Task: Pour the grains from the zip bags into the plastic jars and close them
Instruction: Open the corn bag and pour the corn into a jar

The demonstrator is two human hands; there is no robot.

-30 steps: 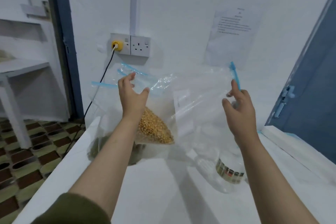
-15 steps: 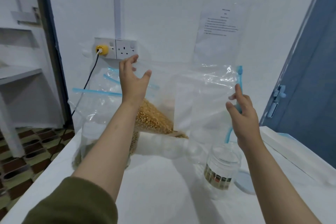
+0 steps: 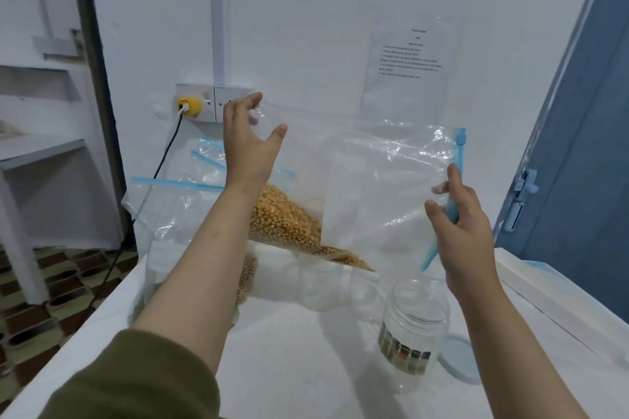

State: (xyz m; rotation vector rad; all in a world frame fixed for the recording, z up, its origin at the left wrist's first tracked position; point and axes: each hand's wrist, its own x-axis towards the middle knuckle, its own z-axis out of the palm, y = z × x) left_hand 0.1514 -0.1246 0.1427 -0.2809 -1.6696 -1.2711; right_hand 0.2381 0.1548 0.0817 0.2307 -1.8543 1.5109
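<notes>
A clear zip bag (image 3: 374, 180) with a blue zip strip hangs in the air over the white table (image 3: 299, 350). Yellow corn grains (image 3: 289, 224) lie in its lower left part and slope down toward the right. My left hand (image 3: 248, 146) holds the bag's upper left corner, fingers pinching the plastic. My right hand (image 3: 459, 224) grips the blue zip edge at the bag's right side. Below that hand an open plastic jar (image 3: 413, 326) with a printed label stands on the table. Its pale blue lid (image 3: 459, 357) lies beside it on the right.
More clear zip bags (image 3: 177, 201) with blue strips lie at the table's back left, one holding grains. Empty clear jars (image 3: 320, 282) stand behind the held bag. A black cable runs from the yellow plug (image 3: 186, 106) in the wall socket. A blue door (image 3: 578, 146) is at the right.
Both hands have raised the bag and tipped it. The grains have slid down toward the right, nearer the open jar. The view has shifted so the jar and lid show more fully.
</notes>
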